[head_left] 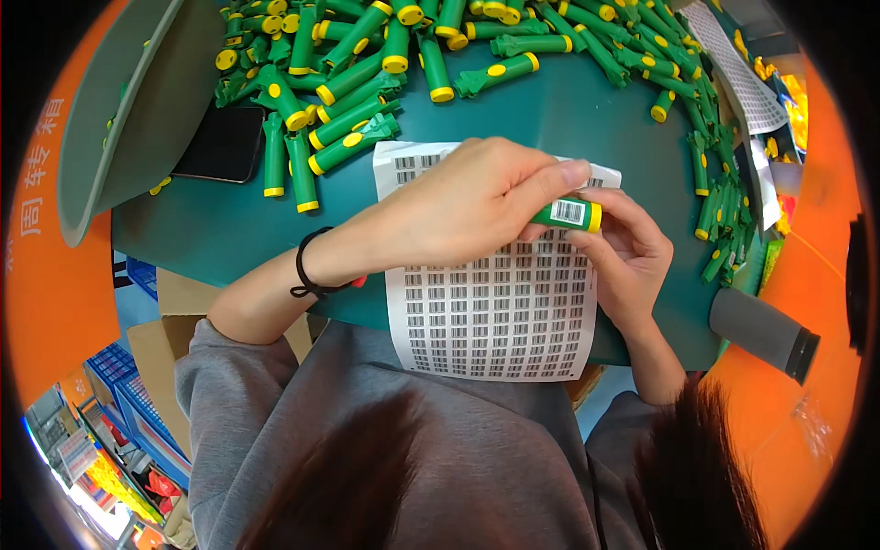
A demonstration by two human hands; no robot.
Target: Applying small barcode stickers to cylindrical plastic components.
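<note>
A green plastic tube with a yellow end [568, 214] is held above a white sheet of barcode labels [495, 321]. A small white barcode label sits on the tube's side. My left hand [481, 202], with a black band on its wrist, is closed over the tube's left part and hides it; its thumb lies along the top. From the right, my right hand [628, 252] grips the yellow end between thumb and fingers. The sheet extends over the near table edge toward my lap.
Many similar green tubes [357, 147] lie heaped across the far side of the green table [266, 229] and down its right. A dark phone [223, 144] lies beside a grey-green basin [115, 110] at left. A grey cylinder [763, 335] lies at right.
</note>
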